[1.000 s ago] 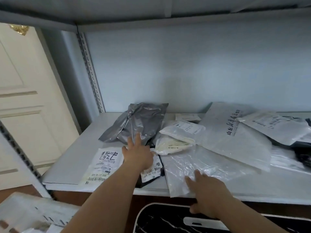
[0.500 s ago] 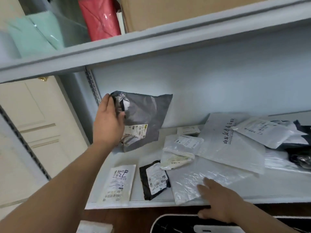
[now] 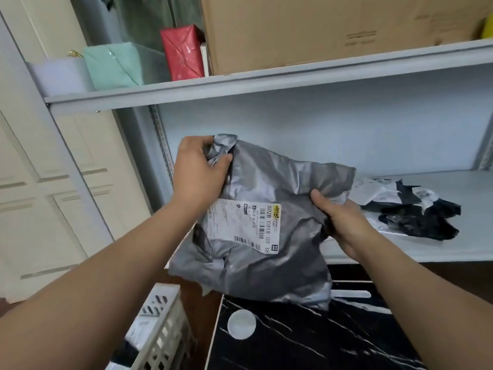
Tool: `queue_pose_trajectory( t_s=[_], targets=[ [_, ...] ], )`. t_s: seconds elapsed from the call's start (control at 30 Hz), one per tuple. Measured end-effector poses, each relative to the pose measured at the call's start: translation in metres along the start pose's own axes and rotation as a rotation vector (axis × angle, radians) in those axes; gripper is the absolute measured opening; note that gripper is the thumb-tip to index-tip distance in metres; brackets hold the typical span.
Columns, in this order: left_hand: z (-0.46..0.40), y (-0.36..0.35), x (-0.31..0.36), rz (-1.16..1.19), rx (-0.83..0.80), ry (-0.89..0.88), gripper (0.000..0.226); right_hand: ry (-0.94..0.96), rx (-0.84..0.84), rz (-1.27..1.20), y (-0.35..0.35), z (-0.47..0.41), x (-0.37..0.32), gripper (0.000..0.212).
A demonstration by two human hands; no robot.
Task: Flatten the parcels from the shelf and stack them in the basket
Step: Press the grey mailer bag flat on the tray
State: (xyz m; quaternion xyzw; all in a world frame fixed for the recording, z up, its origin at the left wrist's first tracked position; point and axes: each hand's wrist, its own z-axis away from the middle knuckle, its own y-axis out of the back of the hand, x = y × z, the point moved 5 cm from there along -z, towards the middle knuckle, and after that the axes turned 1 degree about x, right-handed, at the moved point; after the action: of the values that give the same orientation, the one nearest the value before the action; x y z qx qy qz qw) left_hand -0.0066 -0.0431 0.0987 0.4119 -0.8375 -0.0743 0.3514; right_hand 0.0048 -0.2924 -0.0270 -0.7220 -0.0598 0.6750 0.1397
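A crumpled grey plastic parcel (image 3: 266, 209) with a white shipping label hangs in the air in front of the shelf, held by both hands. My left hand (image 3: 198, 172) grips its top left corner. My right hand (image 3: 338, 220) pinches its right edge, thumb on the front. A cream slatted basket (image 3: 160, 327) stands low at the bottom left, with a white parcel partly visible inside. More parcels, white and black (image 3: 416, 214), lie on the right of the grey shelf (image 3: 440, 252). The held parcel hides the shelf's left part.
A black marbled surface (image 3: 306, 337) with a white round disc lies below the shelf. The upper shelf carries a cardboard box (image 3: 333, 28), a red package (image 3: 182, 53) and a mint green package (image 3: 112, 65). A cream panelled door (image 3: 53, 182) stands at the left.
My left hand lifted the grey parcel off the shelf and drew it toward me. My right hand left the clear parcel on the shelf and took the grey parcel's right edge.
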Motion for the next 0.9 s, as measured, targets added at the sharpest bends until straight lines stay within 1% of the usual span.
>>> queue_pose_trajectory(
  t_s=[0.07,0.1,0.13,0.17,0.2,0.27,0.3,0.33,0.37,0.4,0.43,0.47,0.5,0.53,0.57,0.6,0.63,0.67,0.7,0.73,0.77,0.83,0.9],
  targets=[
    [0.027,-0.016,-0.015,0.090,-0.128,0.146,0.023,-0.056,0.112,0.041,0.026,0.012,0.013,0.030],
    [0.045,-0.024,-0.022,0.131,-0.192,0.224,0.023,-0.092,0.169,0.061,0.039,0.019,0.023,0.024],
    [0.066,-0.033,-0.029,0.165,-0.262,0.314,0.028,-0.137,0.225,0.082,0.052,0.026,0.036,0.021],
    [0.091,-0.043,-0.040,0.180,-0.335,0.419,0.041,-0.186,0.271,0.083,0.063,0.035,0.049,0.022],
    [0.117,-0.051,-0.049,0.189,-0.417,0.528,0.058,-0.220,0.312,0.071,0.074,0.043,0.063,0.024],
    [0.174,-0.068,-0.070,0.224,-0.627,0.771,0.099,-0.286,0.413,-0.005,0.095,0.057,0.093,0.023],
    [0.198,-0.076,-0.079,0.234,-0.721,0.884,0.112,-0.327,0.465,-0.048,0.104,0.062,0.110,0.024],
    [0.220,-0.082,-0.083,0.229,-0.818,0.962,0.113,-0.360,0.526,-0.077,0.114,0.066,0.127,0.028],
    [0.241,-0.088,-0.087,0.211,-0.894,1.015,0.103,-0.392,0.573,-0.091,0.122,0.072,0.141,0.033],
    [0.255,-0.091,-0.091,0.154,-0.953,1.018,0.081,-0.420,0.611,-0.092,0.128,0.077,0.153,0.039],
    [0.270,-0.094,-0.093,0.080,-0.989,0.994,0.052,-0.455,0.641,-0.081,0.136,0.080,0.167,0.044],
    [0.279,-0.095,-0.096,0.021,-1.002,0.961,0.033,-0.491,0.657,-0.056,0.141,0.085,0.177,0.047],
    [0.287,-0.098,-0.103,-0.005,-0.995,0.954,0.027,-0.523,0.672,-0.029,0.147,0.088,0.187,0.049],
    [0.293,-0.100,-0.110,0.010,-0.984,0.975,0.025,-0.551,0.692,0.035,0.154,0.092,0.193,0.053],
    [0.298,-0.101,-0.117,0.036,-0.976,0.982,0.025,-0.591,0.714,0.145,0.163,0.096,0.198,0.063],
    [0.297,-0.102,-0.125,-0.001,-0.973,0.929,0.025,-0.627,0.737,0.291,0.171,0.100,0.197,0.076],
    [0.293,-0.103,-0.130,-0.065,-0.987,0.835,0.024,-0.655,0.754,0.454,0.179,0.101,0.193,0.087],
    [0.288,-0.104,-0.133,-0.097,-1.004,0.766,0.023,-0.652,0.746,0.627,0.183,0.101,0.183,0.091],
    [0.281,-0.105,-0.135,-0.093,-1.014,0.711,0.021,-0.619,0.723,0.778,0.185,0.096,0.172,0.089],
    [0.274,-0.107,-0.135,-0.065,-1.024,0.660,0.019,-0.537,0.696,0.881,0.181,0.089,0.160,0.084],
    [0.266,-0.111,-0.132,-0.022,-1.033,0.612,0.017,-0.433,0.632,0.925,0.176,0.079,0.151,0.079],
    [0.249,-0.118,-0.127,0.085,-1.061,0.572,0.023,-0.273,0.439,0.879,0.151,0.058,0.136,0.073],
    [0.234,-0.123,-0.118,0.264,-1.088,0.626,0.026,-0.237,0.257,0.755,0.124,0.041,0.133,0.067]
  ],
)
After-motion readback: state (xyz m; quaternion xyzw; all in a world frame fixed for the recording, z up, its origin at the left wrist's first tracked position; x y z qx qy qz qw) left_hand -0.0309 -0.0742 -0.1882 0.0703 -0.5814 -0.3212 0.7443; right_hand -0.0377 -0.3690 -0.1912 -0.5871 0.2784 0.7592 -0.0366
